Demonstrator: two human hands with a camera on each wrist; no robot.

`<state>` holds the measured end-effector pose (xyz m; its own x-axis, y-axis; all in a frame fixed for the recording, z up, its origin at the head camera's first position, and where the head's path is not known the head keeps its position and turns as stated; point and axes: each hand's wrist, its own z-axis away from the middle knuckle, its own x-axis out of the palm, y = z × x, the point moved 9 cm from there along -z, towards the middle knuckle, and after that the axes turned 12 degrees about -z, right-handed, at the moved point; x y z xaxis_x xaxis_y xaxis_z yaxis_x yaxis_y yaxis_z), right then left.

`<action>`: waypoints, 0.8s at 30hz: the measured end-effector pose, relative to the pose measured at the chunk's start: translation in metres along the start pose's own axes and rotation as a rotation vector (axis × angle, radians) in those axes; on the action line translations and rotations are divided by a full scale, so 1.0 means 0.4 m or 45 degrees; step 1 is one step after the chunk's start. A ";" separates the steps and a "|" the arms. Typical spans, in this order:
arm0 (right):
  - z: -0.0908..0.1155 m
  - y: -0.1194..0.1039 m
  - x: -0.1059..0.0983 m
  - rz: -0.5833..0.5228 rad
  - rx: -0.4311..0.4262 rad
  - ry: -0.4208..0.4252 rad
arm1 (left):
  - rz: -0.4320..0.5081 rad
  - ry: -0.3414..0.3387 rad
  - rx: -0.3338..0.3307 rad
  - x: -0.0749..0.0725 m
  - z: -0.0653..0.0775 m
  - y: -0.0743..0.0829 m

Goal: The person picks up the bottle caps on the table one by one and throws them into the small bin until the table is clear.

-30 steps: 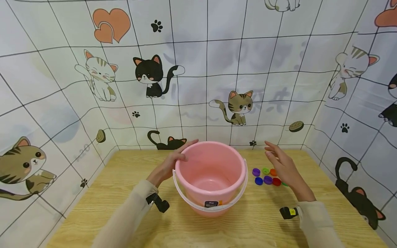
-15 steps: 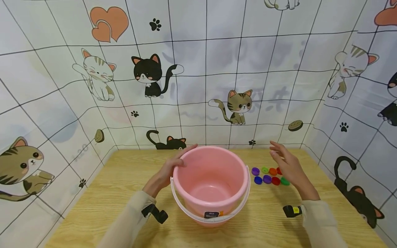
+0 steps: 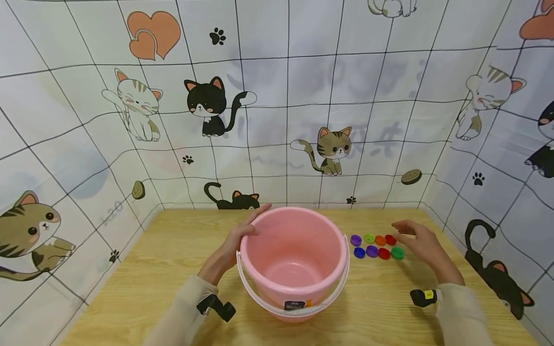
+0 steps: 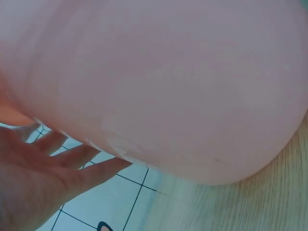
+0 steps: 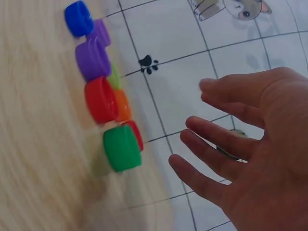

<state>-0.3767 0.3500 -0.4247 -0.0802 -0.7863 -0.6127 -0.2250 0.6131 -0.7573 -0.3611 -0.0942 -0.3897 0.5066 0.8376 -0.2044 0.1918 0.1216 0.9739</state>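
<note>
A pink bucket [image 3: 294,259] with a white handle stands tilted toward the person at the middle of the table. My left hand [image 3: 233,245] grips its left rim, thumb over the edge and fingers along the outer wall. In the left wrist view, the fingers [image 4: 103,173] lie along the wall of the bucket [image 4: 183,86]. To the right, several coloured bottle caps lie in two rows, with a green cap [image 3: 397,253] and a red cap [image 3: 390,239] nearest my right hand [image 3: 426,245]. That hand hovers beside the caps, fingers apart and holding nothing, as the right wrist view shows.
Blue [image 3: 359,252] and purple [image 3: 356,240] caps lie at the rows' left end, close to the bucket's right side. The wooden table [image 3: 173,269] meets a cat-patterned cloth wall [image 3: 268,163] at the back and both sides.
My right hand has moved right and lower, uncovering the green and red caps at the right end. The bucket, held by my left hand, has come slightly nearer the person.
</note>
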 end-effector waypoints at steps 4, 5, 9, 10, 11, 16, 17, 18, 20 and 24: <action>0.008 0.045 0.019 0.014 0.073 -0.073 | 0.023 0.041 0.008 -0.002 0.007 -0.003; 0.009 0.054 0.023 0.013 0.087 -0.086 | 0.026 0.047 0.017 -0.003 0.009 -0.003; 0.015 0.081 0.037 0.001 0.143 -0.138 | 0.011 0.060 0.057 -0.003 0.018 0.003; 0.016 0.084 0.038 0.001 0.147 -0.146 | 0.005 0.062 0.065 -0.003 0.020 0.004; 0.017 0.088 0.039 0.005 0.146 -0.156 | -0.004 0.065 0.072 -0.003 0.023 0.004; 0.020 0.093 0.033 0.040 0.124 -0.160 | -0.009 0.085 0.132 0.004 0.024 0.018; 0.021 0.094 0.033 0.044 0.124 -0.166 | -0.011 0.089 0.143 0.006 0.023 0.021; 0.021 0.094 0.032 0.042 0.124 -0.168 | -0.011 0.093 0.156 0.009 0.023 0.025; 0.021 0.096 0.032 0.045 0.118 -0.178 | -0.019 0.102 0.169 0.015 0.021 0.031; 0.019 0.101 0.034 0.045 0.123 -0.197 | -0.036 0.123 0.182 0.020 0.018 0.036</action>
<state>-0.3793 0.3646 -0.4652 0.0656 -0.7476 -0.6608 -0.1297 0.6503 -0.7485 -0.3482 -0.0895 -0.3778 0.4177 0.8829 -0.2145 0.3262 0.0746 0.9423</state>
